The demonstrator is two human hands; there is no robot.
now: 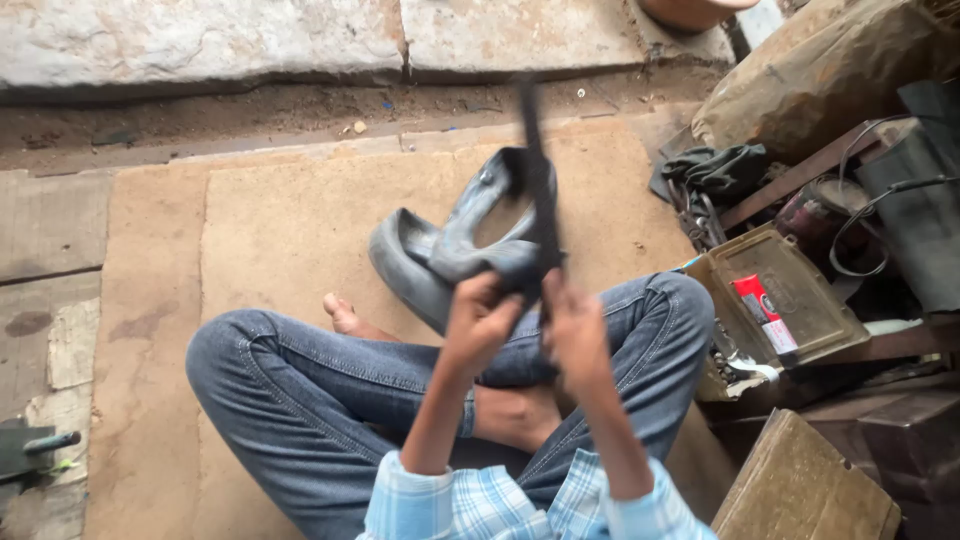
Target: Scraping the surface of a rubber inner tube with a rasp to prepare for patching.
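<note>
I sit cross-legged in blue jeans on a tan mat. My left hand grips a fold of a grey-black rubber inner tube that curls over my knees. My right hand is closed on a long dark strip or tool that stands upright and blurred in front of the tube. The two hands are close together, nearly touching.
An open olive tin box with a red-and-white tube sits at my right knee. Behind it lie dark rags, cables and a sack. A wooden box is at lower right. A stone kerb runs along the far side.
</note>
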